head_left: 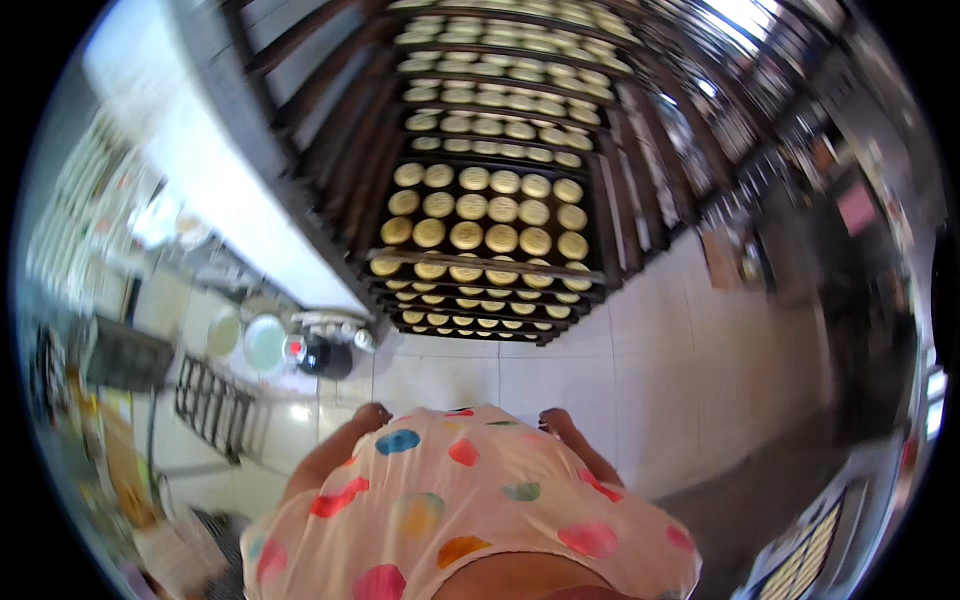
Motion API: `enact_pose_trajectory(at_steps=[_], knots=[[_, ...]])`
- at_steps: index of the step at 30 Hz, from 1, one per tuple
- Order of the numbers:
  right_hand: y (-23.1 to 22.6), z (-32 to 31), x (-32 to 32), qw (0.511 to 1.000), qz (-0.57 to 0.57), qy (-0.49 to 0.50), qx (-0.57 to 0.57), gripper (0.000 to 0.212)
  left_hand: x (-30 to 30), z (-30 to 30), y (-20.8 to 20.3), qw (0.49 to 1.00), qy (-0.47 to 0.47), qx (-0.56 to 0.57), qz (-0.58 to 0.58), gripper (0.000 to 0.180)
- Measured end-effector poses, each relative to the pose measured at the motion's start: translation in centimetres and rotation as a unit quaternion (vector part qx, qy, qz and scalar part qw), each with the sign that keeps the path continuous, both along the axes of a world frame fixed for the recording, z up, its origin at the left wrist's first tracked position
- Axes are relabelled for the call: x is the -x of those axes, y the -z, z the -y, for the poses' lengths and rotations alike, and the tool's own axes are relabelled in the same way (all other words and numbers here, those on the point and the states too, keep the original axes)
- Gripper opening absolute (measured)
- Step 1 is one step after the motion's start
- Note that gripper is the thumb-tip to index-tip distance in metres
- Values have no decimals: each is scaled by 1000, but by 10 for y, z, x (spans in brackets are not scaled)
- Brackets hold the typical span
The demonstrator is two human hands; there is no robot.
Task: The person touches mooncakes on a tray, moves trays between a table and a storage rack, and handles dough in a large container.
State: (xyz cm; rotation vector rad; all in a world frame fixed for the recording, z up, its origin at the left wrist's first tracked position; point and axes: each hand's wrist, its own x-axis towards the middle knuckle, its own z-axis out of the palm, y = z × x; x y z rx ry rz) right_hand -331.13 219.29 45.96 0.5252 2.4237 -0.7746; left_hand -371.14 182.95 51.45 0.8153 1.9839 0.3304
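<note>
In front of me stands a tall dark metal rack (640, 150) with many levels of trays. Rows of round, pale-yellow baked pieces (502, 209) lie on a dark tray (452, 205) that sits partly out toward me, and more such trays fill the levels above and below. My left hand (372, 414) hangs low beside my spotted top, apart from the rack. On the other side, my right hand (556, 420) hangs at a similar height, also touching no tray. Both hands look small, with their fingers mostly hidden, and nothing shows in either.
A white wall edge (225, 150) runs close along the rack's left side. Left on the pale tiled floor (560, 390) are buckets (265, 344), a black container (328, 358) and a low metal frame (212, 405). At lower right, another tray (803, 560) holds pale pieces.
</note>
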Motion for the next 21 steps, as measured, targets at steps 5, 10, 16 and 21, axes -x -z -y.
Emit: enact_pose_trajectory(at_steps=[5,10,16,21], knots=[[40,-18,-14,996,-82,-21,-3,13,-22,-20,-32,999,-52,-12,6,41],[28,-44,-3,994,-14,68,87,14,-42,-21,-52,993,-117,-23,11,35],[-18,-52,31,899,29,356,253,16,-58,4,-47,981,-181,22,68,30],[-26,-47,43,862,13,403,308,17,-69,24,-38,976,-199,39,77,30]])
